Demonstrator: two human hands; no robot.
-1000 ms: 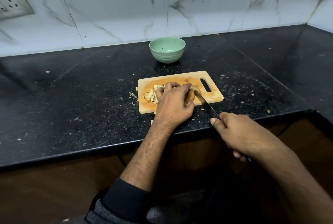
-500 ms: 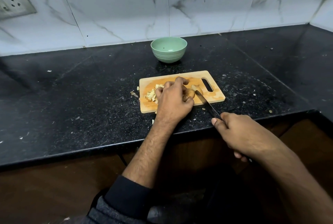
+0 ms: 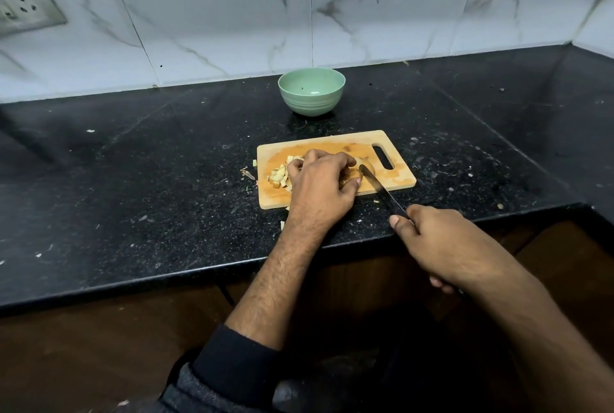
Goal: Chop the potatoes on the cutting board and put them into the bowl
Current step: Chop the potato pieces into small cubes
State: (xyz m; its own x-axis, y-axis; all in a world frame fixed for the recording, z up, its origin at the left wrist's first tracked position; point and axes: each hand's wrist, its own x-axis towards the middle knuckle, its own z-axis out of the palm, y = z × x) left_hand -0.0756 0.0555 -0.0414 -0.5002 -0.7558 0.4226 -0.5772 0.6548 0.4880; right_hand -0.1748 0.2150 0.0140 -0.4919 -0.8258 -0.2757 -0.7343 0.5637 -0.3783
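at frame centre the left hand (image 3: 320, 185) is curling over the potato (image 3: 353, 174) on the cutting board (image 3: 335, 170); the right hand (image 3: 442, 243) is gripping the knife (image 3: 382, 191), blade lying diagonally just right of it

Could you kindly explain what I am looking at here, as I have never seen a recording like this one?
There is no machine here: a person wears a camera on the head, so the one view looks forward and down at their own two bare hands. On the black counter lies a wooden cutting board, with a green bowl behind it, which holds no potato pieces. The left hand curls its fingers over a potato on the board, with chopped pieces to its left. The right hand grips a knife, whose blade meets the potato.
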